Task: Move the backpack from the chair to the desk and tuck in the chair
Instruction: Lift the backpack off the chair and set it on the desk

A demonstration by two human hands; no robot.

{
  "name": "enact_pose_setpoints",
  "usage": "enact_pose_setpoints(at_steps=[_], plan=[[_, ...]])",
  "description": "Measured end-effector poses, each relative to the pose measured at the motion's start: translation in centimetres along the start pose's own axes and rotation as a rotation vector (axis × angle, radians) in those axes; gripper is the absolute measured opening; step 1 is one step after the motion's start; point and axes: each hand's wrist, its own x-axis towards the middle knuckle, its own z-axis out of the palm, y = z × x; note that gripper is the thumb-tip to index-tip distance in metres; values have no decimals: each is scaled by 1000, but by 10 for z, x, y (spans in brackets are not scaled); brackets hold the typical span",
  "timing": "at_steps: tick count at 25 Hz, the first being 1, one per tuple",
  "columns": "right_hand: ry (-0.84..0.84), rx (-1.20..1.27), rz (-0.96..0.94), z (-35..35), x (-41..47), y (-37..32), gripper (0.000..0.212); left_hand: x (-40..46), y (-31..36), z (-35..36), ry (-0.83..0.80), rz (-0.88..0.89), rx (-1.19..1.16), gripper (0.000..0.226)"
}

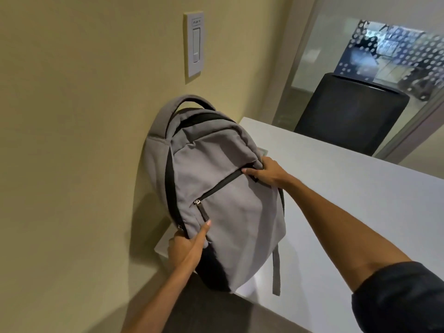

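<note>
**Grey backpack upright on the white desk**

Grey fabric fills our view: the backpack [216,188] stands on the desk [348,200], leaning against the beige wall [72,116]. Our left hand [187,246] grips its lower left edge; our right hand [262,173] clutches its right side. A black chair [350,116] sits beyond the desk, below a light switch [194,44].

- the backpack [223,195] covers the near-left corner of the desk [348,200], can't see if its bottom sits flat there
- left hand [188,246]: fingers wrap behind the bag's side, only the thumb shows
- right hand [263,173]: fingertips tucked out of sight into the fabric
- chair [353,116] across the desk: seat and legs hidden, just the backrest
- wall switch [194,44] label too blurry to read
- stuff behind the dotted glass [394,51] is a smear
</note>
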Motion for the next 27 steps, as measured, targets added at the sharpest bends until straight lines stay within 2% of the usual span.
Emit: enact_pose_setpoints(at_steps=[2, 9, 12, 17, 20, 24, 27], plan=[[133, -31, -34, 10, 5, 0, 57, 1, 8, 9, 3, 0, -95, 49], [275, -85, -37, 21, 44, -15, 55, 22, 12, 36, 4, -31, -251, 44], [240, -113, -10, 25, 50, -15, 61, 24, 8, 36, 21, -17, -240, 47], [223, -159, 44, 23, 39, -12, 72, 26, -1, 28, -49, 5, -137, 60], [234, -127, -16, 17, 14, -11, 68, 18, -1, 20, -36, 104, -162, 61], [300, -124, -76, 7, -38, -12, 55, -2, 11, 2, 61, 270, -218, 86], [314, -178, -145, -4, -89, -12, 41, -31, 18, -12, 175, 425, -258, 88]])
